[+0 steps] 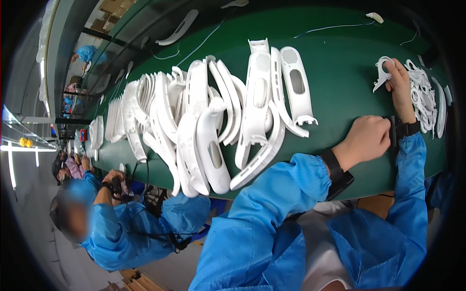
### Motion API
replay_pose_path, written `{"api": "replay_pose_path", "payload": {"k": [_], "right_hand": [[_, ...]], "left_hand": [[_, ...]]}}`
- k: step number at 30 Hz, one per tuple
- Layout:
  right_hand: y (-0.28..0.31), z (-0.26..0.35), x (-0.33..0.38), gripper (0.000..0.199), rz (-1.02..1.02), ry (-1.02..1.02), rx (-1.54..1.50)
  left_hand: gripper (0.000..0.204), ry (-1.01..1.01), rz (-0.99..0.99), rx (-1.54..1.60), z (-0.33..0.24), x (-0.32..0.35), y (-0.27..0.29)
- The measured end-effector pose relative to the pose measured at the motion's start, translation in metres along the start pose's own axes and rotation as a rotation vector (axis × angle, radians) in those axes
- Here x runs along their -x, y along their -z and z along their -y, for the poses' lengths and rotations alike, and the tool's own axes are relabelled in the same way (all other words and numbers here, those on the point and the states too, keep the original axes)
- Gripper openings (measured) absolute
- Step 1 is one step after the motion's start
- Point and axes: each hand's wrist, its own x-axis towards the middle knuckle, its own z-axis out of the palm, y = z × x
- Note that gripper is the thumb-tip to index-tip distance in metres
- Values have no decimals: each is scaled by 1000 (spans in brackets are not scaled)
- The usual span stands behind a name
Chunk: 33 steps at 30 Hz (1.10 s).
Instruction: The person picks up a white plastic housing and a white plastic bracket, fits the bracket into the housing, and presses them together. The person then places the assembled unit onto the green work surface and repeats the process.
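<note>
My right hand (399,80) is raised at the right side of the green table, pinching a small white plastic bracket (382,73) with a ring-shaped end and a pointed lower arm. Lower and to the left, my left hand (365,138) is closed, its knuckles up. Its curled fingers come right up to the black device (393,131) on my right wrist; what is in them, if anything, is hidden. Just right of my right hand lies a pile of similar white brackets (423,99).
A large heap of long white plastic housings (199,121) covers the left and middle of the green table (335,72). Long white strips (441,109) lie at the right edge. White pieces with thin wires (374,18) lie at the back. A co-worker in blue (131,228) sits to my left.
</note>
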Motion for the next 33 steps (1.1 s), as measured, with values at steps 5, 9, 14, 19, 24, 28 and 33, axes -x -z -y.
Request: {"api": "replay_pose_path", "payload": {"k": [5, 9, 14, 19, 24, 28, 33], "right_hand": [[4, -12, -2, 18, -23, -60, -222], [8, -18, -2, 17, 105, -82, -100], [27, -23, 1, 18, 401, -63, -65], [13, 6, 6, 26, 571, -124, -597], [-8, 68, -30, 30, 778, 16, -666], [-86, 147, -66, 39, 973, 111, -604], [-227, 197, -115, 50, 934, 25, -73]], "left_hand": [[6, 89, -64, 76, 6, -5, 3], [7, 95, -52, 86, 10, -6, -2], [7, 68, -51, 78, 13, -6, -8], [11, 106, -48, 108, 11, -9, 3], [10, 41, -42, 143, 18, -6, -10], [10, 2, 10, 82, 14, -1, -7], [10, -24, 13, 2, 19, 1, -12]]}}
